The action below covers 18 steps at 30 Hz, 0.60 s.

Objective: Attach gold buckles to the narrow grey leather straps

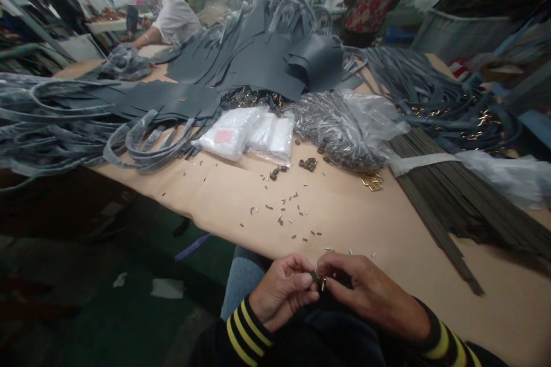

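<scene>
Close to my lap, my left hand (pixel 287 287) pinches a small dark piece (pixel 315 276) between thumb and forefinger. My right hand (pixel 364 284) comes in from the other side, its fingertips pinched around a tiny shiny metal bit (pixel 323 284) that meets the dark piece. Both are too small to name surely. On the tan tabletop (pixel 224 206) in front of my hands, several tiny metal pieces (pixel 289 206) lie scattered. Beyond them sits a small pile of dark bits (pixel 308 164), with gold-coloured metal rings (pixel 372 181) to its right.
A plastic bag of dark parts (pixel 344 126) and white packets (pixel 232 132) stand mid-table. Dark flat panels (pixel 267 63) and wrapped handles (pixel 142 143) pile behind and left. Dark strips (pixel 456 200) lie right, below straps (pixel 439 92). A person in white (pixel 174 17) works across the table.
</scene>
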Each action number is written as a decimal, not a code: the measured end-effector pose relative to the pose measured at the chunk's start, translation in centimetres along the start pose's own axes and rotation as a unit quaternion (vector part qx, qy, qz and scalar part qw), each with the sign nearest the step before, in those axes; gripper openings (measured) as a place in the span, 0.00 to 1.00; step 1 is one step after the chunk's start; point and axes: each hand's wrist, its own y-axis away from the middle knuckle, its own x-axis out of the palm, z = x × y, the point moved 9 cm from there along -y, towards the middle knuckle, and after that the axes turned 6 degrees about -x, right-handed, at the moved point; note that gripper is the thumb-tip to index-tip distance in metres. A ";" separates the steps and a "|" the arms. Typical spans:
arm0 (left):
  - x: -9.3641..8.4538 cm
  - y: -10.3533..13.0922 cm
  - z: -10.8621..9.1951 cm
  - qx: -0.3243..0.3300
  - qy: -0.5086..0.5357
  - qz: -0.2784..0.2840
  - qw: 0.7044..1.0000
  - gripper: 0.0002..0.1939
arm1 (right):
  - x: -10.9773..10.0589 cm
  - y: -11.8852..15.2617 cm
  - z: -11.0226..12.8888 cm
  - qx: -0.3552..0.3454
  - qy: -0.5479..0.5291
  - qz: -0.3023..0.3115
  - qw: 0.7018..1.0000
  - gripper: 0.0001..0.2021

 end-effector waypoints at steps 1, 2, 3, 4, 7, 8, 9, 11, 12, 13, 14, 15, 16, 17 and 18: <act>0.0 0.0 -0.1 0.003 -0.003 -0.006 1.000 0.13 | 0.0 0.0 0.0 0.000 0.008 -0.003 1.000 0.06; 0.0 0.0 -0.1 0.005 -0.006 -0.012 1.000 0.13 | 0.0 0.0 0.1 -0.001 0.017 -0.007 1.000 0.07; -0.1 0.0 -0.2 0.006 -0.008 -0.018 1.000 0.13 | 0.0 -0.1 0.1 -0.001 0.028 -0.012 1.000 0.07; -0.1 0.0 -0.2 0.006 -0.009 -0.022 1.000 0.13 | 0.0 -0.1 0.2 -0.003 0.040 -0.016 0.999 0.07; -0.1 0.0 -0.3 0.006 -0.006 -0.028 1.000 0.13 | -0.2 -0.2 0.5 -0.011 0.062 -0.027 0.998 0.06; -0.1 0.0 -0.4 0.007 -0.004 -0.027 1.000 0.13 | -0.3 -0.3 0.5 -0.013 0.060 -0.026 0.998 0.06; -0.1 0.0 -0.4 0.008 -0.002 -0.025 1.000 0.13 | -0.3 -0.3 0.5 -0.013 0.053 -0.024 0.998 0.05; -0.1 0.0 -0.5 0.010 0.000 -0.023 1.000 0.13 | -0.4 -0.4 0.4 -0.009 0.030 -0.021 0.999 0.05; -0.1 0.0 -0.5 0.010 0.000 -0.021 1.000 0.13 | -0.4 -0.4 0.4 -0.006 0.017 -0.020 1.000 0.05; -0.1 0.0 -0.5 0.010 0.000 -0.020 1.000 0.13 | -0.3 -0.4 0.3 -0.004 0.002 -0.019 1.000 0.05; -0.1 0.1 -0.5 0.009 -0.001 -0.020 1.000 0.13 | -0.2 -0.3 0.2 -0.001 -0.016 -0.016 1.000 0.05; -0.1 0.1 -0.6 0.008 -0.002 -0.020 1.000 0.13 | -0.1 -0.3 0.1 0.004 -0.036 -0.011 0.999 0.05; -0.2 0.1 -0.6 0.008 -0.003 -0.020 1.000 0.13 | 0.1 -0.2 -0.1 0.011 -0.055 -0.007 0.998 0.05; -0.2 0.1 -0.7 0.009 -0.003 -0.020 1.000 0.14 | 0.3 -0.2 -0.2 0.019 -0.074 -0.001 0.997 0.05; -0.2 0.2 -0.8 0.011 -0.002 -0.020 1.000 0.14 | 0.4 -0.1 -0.4 0.027 -0.089 0.002 0.996 0.05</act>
